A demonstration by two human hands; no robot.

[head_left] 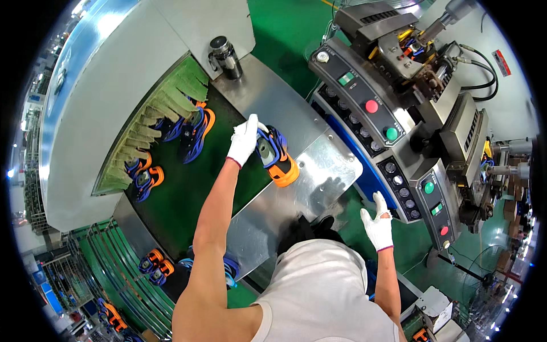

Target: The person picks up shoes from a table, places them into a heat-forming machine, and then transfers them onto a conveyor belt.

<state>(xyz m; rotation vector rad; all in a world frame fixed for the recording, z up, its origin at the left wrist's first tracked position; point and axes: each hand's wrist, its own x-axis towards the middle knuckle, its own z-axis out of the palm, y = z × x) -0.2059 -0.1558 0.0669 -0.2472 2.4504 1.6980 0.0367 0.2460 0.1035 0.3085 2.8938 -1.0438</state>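
My left hand (245, 139), in a white glove, is closed on the upper edge of a black, blue and orange sports shoe (276, 155). The shoe is above the metal edge of the conveyor, its orange heel toward me. My right hand (378, 227), also gloved, hangs with fingers apart beside the press machine's control panel (433, 196) and holds nothing. More shoes (198, 134) of the same kind lie on the dark green conveyor belt (196, 182) to the left, some by the green fringe curtain (156, 122).
A dark metal flask (225, 57) stands on the metal ledge at the far side. The press machine (399, 74) with coloured buttons fills the right. At lower left, a pair of shoes (156, 267) sits by a roller rack (122, 273). A white housing (114, 108) covers the belt's far part.
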